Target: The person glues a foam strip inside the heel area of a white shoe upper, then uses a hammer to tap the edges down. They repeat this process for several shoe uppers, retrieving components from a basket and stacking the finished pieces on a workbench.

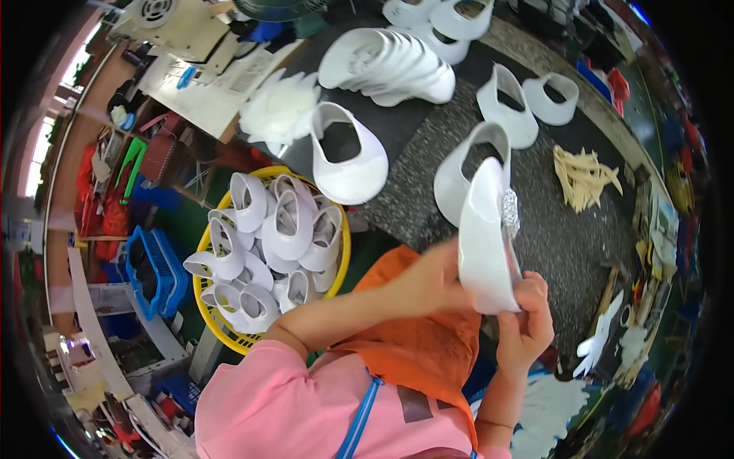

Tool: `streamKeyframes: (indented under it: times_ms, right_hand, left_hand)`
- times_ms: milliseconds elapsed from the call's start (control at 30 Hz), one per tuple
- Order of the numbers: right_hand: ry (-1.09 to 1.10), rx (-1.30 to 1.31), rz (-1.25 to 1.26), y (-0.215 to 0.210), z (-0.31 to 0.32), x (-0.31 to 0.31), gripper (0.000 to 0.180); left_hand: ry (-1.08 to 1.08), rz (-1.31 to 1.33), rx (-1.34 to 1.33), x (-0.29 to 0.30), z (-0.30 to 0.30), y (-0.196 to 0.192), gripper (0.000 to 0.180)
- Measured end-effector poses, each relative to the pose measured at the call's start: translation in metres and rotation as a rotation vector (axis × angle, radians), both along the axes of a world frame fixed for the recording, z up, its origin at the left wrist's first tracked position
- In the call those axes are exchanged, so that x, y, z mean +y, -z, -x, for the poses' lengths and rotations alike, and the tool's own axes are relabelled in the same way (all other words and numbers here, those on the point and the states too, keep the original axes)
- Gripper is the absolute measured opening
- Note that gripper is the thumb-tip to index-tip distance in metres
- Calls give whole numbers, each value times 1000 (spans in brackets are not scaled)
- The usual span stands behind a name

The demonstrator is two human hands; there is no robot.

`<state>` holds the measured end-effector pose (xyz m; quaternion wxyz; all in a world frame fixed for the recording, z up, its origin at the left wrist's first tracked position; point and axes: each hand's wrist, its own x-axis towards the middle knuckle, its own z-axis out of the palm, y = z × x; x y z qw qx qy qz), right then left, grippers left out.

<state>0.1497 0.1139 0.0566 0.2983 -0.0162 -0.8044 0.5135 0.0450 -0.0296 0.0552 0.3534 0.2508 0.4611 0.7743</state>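
Observation:
A glossy white shoe upper [486, 237] is held up on edge in front of me, with a sparkly silver ornament [510, 209] on its right side. My right hand [527, 310] pinches its lower end between thumb and fingers. Against its left side is my left hand [440, 277], smeared by motion, its fingers partly hidden by the upper. Just behind, another white upper [453, 177] stands on the dark speckled worktop [413, 164]. One more white upper [350, 170] rests to the left, near the worktop's edge.
A yellow basket [345, 260] full of white uppers stands at my left. Farther back are a nested row of uppers [382, 65], white cut pieces [279, 111] and a sewing machine [180, 30]. Beige strips [582, 177] lie on the right, near two uppers [508, 115].

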Motion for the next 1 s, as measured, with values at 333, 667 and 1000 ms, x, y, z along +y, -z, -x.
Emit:
streamKeyframes:
  times_ms: [333, 667, 1000]
  right_hand:
    - [-103, -183, -165, 5, 59, -12, 20]
    - [61, -328, -278, 27, 48, 18, 5]
    - [45, -188, -670, 45, 97, 21, 43]
  left_hand:
    - [-1153, 932, 1250, -69, 188, -13, 24]
    - [-418, 553, 623, -8, 337, 5, 42]
    - [-498, 806, 752, -2, 356, 23, 52]
